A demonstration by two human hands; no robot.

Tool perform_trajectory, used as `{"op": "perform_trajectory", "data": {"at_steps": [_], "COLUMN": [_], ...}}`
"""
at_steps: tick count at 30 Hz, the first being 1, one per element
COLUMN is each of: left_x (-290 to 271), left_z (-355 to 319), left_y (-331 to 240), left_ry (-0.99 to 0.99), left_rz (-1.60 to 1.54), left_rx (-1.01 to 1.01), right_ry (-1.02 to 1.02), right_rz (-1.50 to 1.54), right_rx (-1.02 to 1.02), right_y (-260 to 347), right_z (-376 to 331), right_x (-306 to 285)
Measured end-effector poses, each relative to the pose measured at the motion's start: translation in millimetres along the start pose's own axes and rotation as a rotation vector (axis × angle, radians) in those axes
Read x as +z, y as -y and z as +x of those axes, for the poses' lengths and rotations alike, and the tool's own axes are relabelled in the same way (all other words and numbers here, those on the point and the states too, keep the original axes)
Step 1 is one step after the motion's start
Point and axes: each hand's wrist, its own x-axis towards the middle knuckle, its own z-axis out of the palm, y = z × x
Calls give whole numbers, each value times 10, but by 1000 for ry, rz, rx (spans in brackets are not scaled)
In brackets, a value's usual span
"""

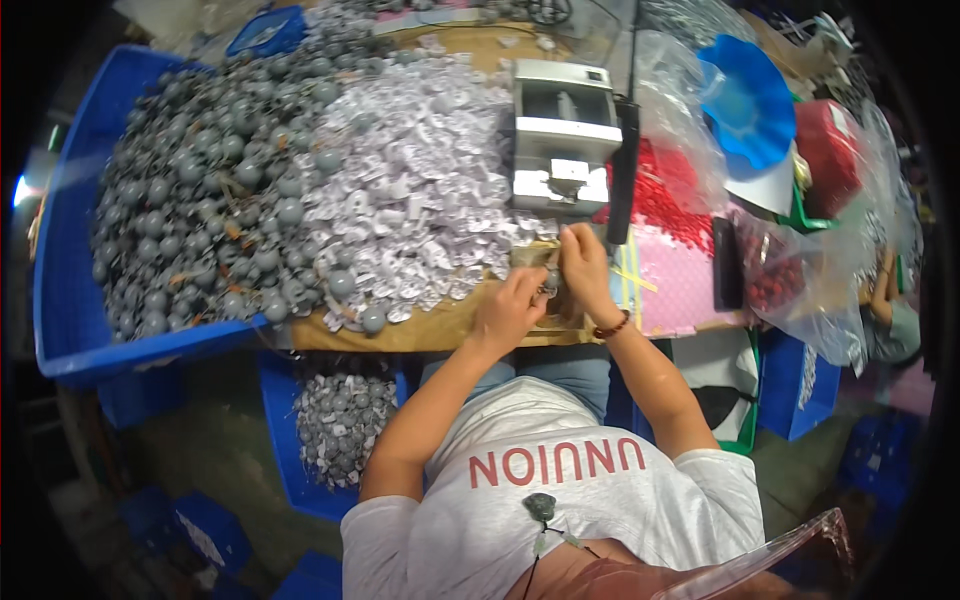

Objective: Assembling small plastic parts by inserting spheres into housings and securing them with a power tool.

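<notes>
My left hand (510, 308) is closed at the table's front edge, its fingertips pinching a small grey round part (551, 281). Close beside it, my right hand (586, 262) has its fingers bent and pressed together just below the machine; whatever they hold is too small to make out. The white and dark bench machine (567, 135) stands directly beyond both hands. A heap of small white plastic pieces (405, 180) spreads over the table to the left of the machine. Further left lies a big pile of grey balls with thin wires (190, 215).
A large blue tray (75, 220) borders the grey pile. Below the table, a blue bin (285, 450) holds grey and white parts. Red pieces (668, 195) lie on a pink mat (675, 285) at right, near a dark oblong object (727, 263), clear bags and a wavy blue bowl (750, 100).
</notes>
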Motion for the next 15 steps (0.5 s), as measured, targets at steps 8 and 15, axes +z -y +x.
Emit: {"op": "perform_trajectory", "data": {"at_steps": [8, 15], "left_x": [-1989, -2017], "left_z": [-1628, -1101], "left_y": [119, 148], "left_ry": [694, 212], "left_rz": [446, 671], "left_rx": [-618, -372], "right_ry": [478, 460], "right_rz": [314, 238], "right_rx": [217, 256], "right_y": [-124, -254], "right_z": [-139, -314], "right_x": [-604, -793]}}
